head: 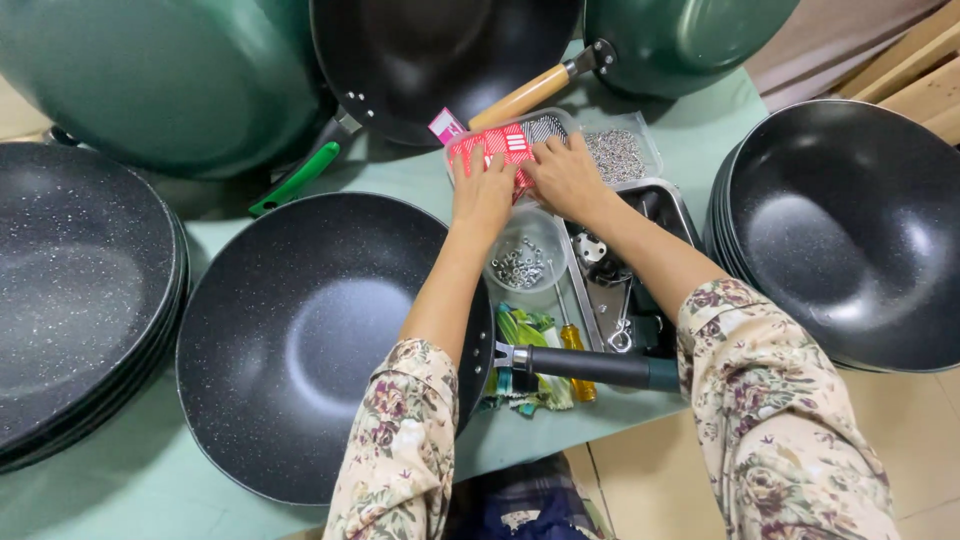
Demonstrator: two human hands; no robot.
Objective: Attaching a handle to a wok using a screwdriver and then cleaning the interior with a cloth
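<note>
My left hand [482, 193] and my right hand [566, 175] both rest on a stack of red-and-white striped paper tags [490, 146] lying in a clear plastic tray [640, 132]. The fingers of both hands press on the tags; a firm grip is hard to tell. Just below my hands stands a clear bowl of small metal nuts [521, 262]. A black speckled wok [300, 340] with a black handle [590, 366] lies under my left forearm.
Stacked black woks sit at left [80, 290] and right [850, 230]. Green-bottomed woks [170, 80] and a wooden-handled wok [440, 50] lean at the back. A metal tray [690, 215] holds tools; a yellow-handled screwdriver [575, 345] and a green cloth [525, 330] lie beside it.
</note>
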